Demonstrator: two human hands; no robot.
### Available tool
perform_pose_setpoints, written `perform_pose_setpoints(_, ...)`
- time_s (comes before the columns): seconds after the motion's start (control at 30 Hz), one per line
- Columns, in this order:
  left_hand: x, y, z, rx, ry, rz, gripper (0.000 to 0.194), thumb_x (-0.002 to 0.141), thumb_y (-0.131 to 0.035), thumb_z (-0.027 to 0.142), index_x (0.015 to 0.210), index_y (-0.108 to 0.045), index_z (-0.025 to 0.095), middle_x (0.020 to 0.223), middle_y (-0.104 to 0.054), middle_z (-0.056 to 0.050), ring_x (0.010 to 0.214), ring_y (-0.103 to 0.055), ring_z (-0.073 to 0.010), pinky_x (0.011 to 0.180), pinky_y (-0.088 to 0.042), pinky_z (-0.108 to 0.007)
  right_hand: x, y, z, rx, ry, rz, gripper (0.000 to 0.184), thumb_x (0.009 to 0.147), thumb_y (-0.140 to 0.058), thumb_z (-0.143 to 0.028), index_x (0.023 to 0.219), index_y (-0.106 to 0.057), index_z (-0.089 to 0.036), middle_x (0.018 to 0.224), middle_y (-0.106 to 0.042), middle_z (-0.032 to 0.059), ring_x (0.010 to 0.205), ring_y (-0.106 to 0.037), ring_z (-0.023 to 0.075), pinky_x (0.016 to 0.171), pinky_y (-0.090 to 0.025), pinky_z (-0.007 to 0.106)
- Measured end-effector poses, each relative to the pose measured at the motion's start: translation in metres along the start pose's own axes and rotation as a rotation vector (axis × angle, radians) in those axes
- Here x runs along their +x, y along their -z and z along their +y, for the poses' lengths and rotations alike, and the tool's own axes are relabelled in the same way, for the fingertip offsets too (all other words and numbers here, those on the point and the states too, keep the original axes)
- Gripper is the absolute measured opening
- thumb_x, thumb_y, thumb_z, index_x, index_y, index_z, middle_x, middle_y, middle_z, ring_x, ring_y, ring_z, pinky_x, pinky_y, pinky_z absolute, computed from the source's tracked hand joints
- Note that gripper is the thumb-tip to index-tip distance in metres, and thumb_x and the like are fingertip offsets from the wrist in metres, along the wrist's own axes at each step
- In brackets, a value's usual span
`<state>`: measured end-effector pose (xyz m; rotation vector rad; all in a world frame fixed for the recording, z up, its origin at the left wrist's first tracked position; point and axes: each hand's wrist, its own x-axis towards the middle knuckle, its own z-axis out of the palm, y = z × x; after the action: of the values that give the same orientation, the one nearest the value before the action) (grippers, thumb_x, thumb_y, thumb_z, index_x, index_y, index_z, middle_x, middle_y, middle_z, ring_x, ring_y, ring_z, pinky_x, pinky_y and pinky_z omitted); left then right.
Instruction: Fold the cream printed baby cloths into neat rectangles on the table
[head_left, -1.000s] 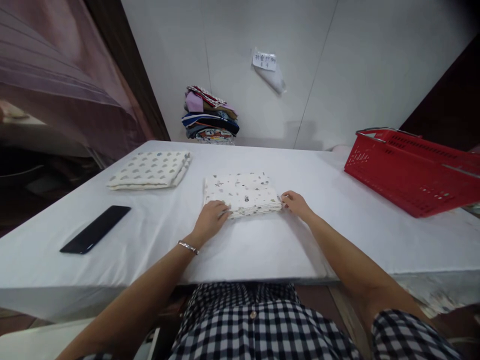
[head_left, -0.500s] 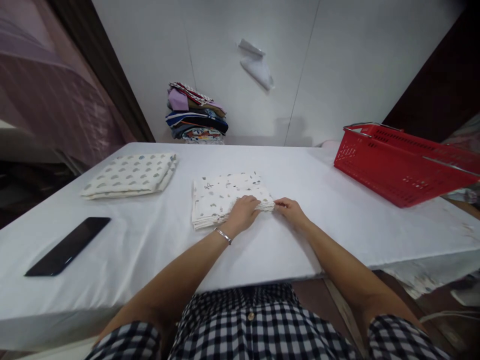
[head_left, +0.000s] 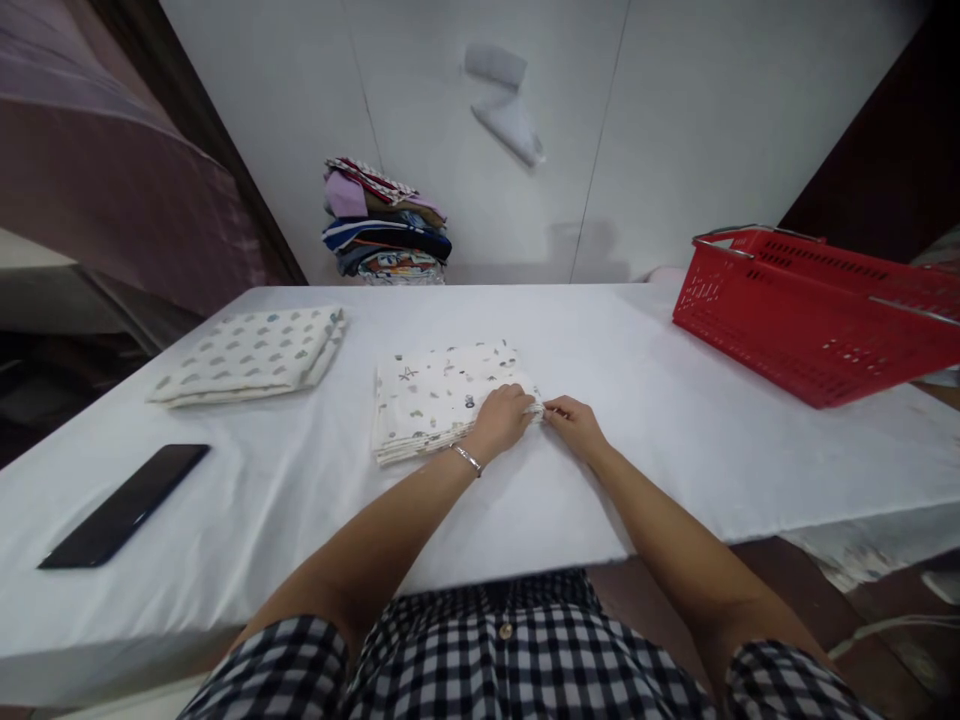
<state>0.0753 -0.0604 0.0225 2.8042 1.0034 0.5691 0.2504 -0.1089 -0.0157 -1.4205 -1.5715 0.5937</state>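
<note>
A folded white cloth [head_left: 427, 395] with small printed shapes lies in several layers in the middle of the table. On its front right edge rests my left hand [head_left: 504, 415], fingers bent over the layers and gripping them; a silver bracelet circles that wrist. My right hand [head_left: 576, 424] pinches the cloth's front right corner between thumb and fingers. The two hands are close together but apart. The underside of the cloth and the left thumb are mostly hidden.
Another folded cloth [head_left: 251, 355], white with grey cloud-like marks, lies at the left. A black phone [head_left: 127, 505] lies near the front left. The red basket [head_left: 817, 325] stands at the right. A stack of folded fabrics [head_left: 386, 225] is against the back wall.
My left hand has slid right along the cloth's front edge, closer to the right hand. My right hand stays at the corner. The view has shifted slightly.
</note>
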Motion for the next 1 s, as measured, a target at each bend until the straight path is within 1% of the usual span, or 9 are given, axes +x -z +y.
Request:
perform_pose_setpoints(0.13, 0.001, -0.002, 0.001, -0.004, -0.013, 0.016, 0.014, 0.086, -0.051, 0.024, 0.093, -0.062, 0.019, 0.094, -0.057, -0.006, 0.091, -0.050, -0.0203, 0.077, -0.041, -0.034, 0.001, -0.002, 0.003, -0.120, 0.017, 0.003, 0.018, 0.081, -0.051, -0.032, 0.083, -0.066, -0.022, 0.080, -0.062, 0.0012, 0.071, -0.054, 0.0147, 0.067, -0.042, 0.028)
perform_pose_setpoints(0.27, 0.001, -0.002, 0.004, 0.015, -0.021, 0.027, 0.015, 0.086, -0.051, 0.026, 0.097, -0.060, 0.020, 0.097, -0.058, -0.006, 0.093, -0.050, -0.0200, 0.078, -0.040, -0.034, -0.001, -0.001, 0.002, -0.215, 0.072, 0.015, 0.018, 0.082, -0.048, -0.031, 0.083, -0.064, -0.022, 0.079, -0.060, 0.0014, 0.070, -0.053, 0.0148, 0.066, -0.041, 0.028)
perform_pose_setpoints(0.47, 0.001, -0.003, 0.008, 0.110, -0.045, 0.023, 0.016, 0.085, -0.051, 0.024, 0.099, -0.058, 0.019, 0.097, -0.058, -0.005, 0.094, -0.049, -0.0207, 0.076, -0.039, -0.035, -0.005, 0.001, 0.000, -0.260, 0.088, 0.015, 0.016, 0.083, -0.048, -0.030, 0.082, -0.062, -0.021, 0.079, -0.059, 0.0008, 0.069, -0.053, 0.0139, 0.066, -0.041, 0.027)
perform_pose_setpoints(0.6, 0.004, -0.002, 0.011, 0.176, -0.018, 0.010, 0.013, 0.085, -0.050, 0.019, 0.096, -0.058, 0.019, 0.097, -0.058, -0.005, 0.094, -0.049, -0.0204, 0.076, -0.038, -0.035, -0.006, 0.001, -0.001, -0.264, 0.089, 0.030, 0.016, 0.083, -0.048, -0.030, 0.082, -0.061, -0.021, 0.078, -0.059, 0.0002, 0.068, -0.052, 0.0130, 0.065, -0.040, 0.026)
perform_pose_setpoints(0.7, 0.005, -0.002, 0.014, 0.201, -0.007, 0.003, 0.012, 0.085, -0.049, 0.019, 0.093, -0.058, 0.018, 0.096, -0.058, -0.006, 0.094, -0.050, -0.0205, 0.077, -0.037, -0.035, -0.007, 0.001, -0.002, -0.258, 0.078, 0.034, 0.016, 0.083, -0.048, -0.030, 0.081, -0.061, -0.021, 0.078, -0.059, -0.0001, 0.067, -0.052, 0.0127, 0.064, -0.040, 0.026)
perform_pose_setpoints(0.8, 0.004, -0.002, 0.015, 0.212, -0.014, 0.005, 0.010, 0.086, -0.048, 0.021, 0.090, -0.057, 0.018, 0.095, -0.058, -0.006, 0.093, -0.050, -0.0206, 0.076, -0.037, -0.035, -0.009, 0.001, -0.004, -0.228, 0.056, 0.009, 0.014, 0.081, -0.049, -0.030, 0.083, -0.060, -0.021, 0.080, -0.059, -0.0005, 0.066, -0.052, 0.0121, 0.063, -0.040, 0.026)
perform_pose_setpoints(0.9, 0.003, -0.004, 0.015, 0.210, -0.011, 0.005, 0.010, 0.086, -0.049, 0.022, 0.090, -0.057, 0.018, 0.095, -0.058, -0.006, 0.093, -0.050, -0.0203, 0.076, -0.036, -0.035, -0.010, 0.001, -0.008, -0.227, 0.006, -0.018, 0.017, 0.078, -0.054, -0.036, 0.087, -0.059, -0.022, 0.077, -0.058, -0.0017, 0.064, -0.051, 0.0121, 0.061, -0.040, 0.025)
perform_pose_setpoints(1.0, 0.003, -0.005, 0.014, 0.207, -0.011, 0.000, 0.011, 0.086, -0.049, 0.021, 0.093, -0.058, 0.019, 0.095, -0.058, -0.005, 0.093, -0.051, -0.0202, 0.076, -0.037, -0.034, -0.011, 0.001, -0.012, -0.242, -0.036, -0.016, 0.023, 0.077, -0.056, -0.043, 0.089, -0.059, -0.023, 0.071, -0.057, -0.0029, 0.062, -0.050, 0.0120, 0.059, -0.039, 0.024)
